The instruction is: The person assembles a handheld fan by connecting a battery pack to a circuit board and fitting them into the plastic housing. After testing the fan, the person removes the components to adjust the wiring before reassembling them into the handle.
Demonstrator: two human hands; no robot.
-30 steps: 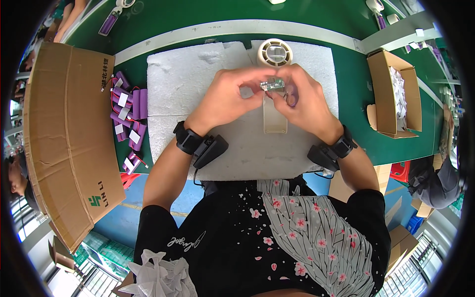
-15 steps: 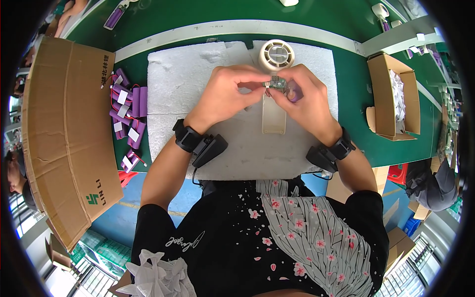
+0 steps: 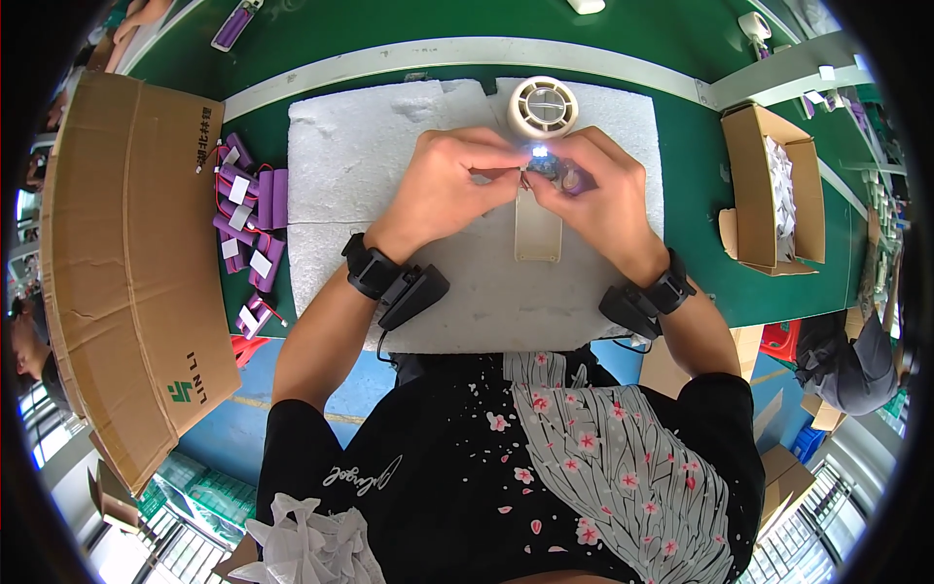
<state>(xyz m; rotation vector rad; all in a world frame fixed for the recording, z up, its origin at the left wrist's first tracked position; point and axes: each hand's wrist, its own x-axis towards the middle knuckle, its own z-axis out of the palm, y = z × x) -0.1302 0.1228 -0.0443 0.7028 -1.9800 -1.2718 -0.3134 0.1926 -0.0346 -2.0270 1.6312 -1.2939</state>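
A small circuit board (image 3: 545,167) is held up between my hands, a bright bluish-white light glowing at its top. My left hand (image 3: 449,187) pinches a small white wire connector at the board's left end, with thin wires hanging below. My right hand (image 3: 611,200) is closed on the board's right side. A purple battery cell (image 3: 583,182) shows beneath its fingers, mostly hidden. Just beyond my hands lies a cream handheld fan (image 3: 543,128) with a round grille. Its open handle shell (image 3: 538,236) extends toward me below the board, on a white foam pad (image 3: 375,146).
Several purple battery cells (image 3: 273,200) with wires lie left of the pad, beside a large cardboard box (image 3: 136,263). At the right stands an open carton (image 3: 744,185) holding white pieces. A pale rail (image 3: 438,54) crosses the green bench behind the pad.
The light on the circuit board has come on; it was dark before. My hands have stayed almost in place, still pinching at the board.
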